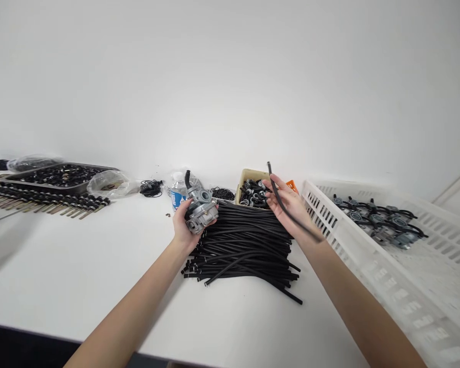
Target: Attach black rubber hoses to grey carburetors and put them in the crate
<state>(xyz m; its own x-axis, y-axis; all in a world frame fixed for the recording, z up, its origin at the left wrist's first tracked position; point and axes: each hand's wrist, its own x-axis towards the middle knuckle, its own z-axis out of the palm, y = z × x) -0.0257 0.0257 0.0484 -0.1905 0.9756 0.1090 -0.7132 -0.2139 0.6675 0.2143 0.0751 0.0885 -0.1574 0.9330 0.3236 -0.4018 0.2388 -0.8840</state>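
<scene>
Left hand (183, 225): curled round a metal carburetor (202, 210).
Right hand (291, 208): pinching a black hose (278, 198) (I see it slant over the wrist).
Hose pile (245, 245): below, between both grips.
White crate (352, 239): right of both.

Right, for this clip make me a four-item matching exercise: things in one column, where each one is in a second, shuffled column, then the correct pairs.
Things:
1. metal part
2. single black tube
3. pile of black tubes
4. white crate

Places:
A. at the right side of the picture, with several similar metal parts inside
B. held in the right grip
C. lying on the white table, between the two hands and the near edge
D. held in the left grip

Pairs: 1-D, 2-B, 3-C, 4-A
</scene>
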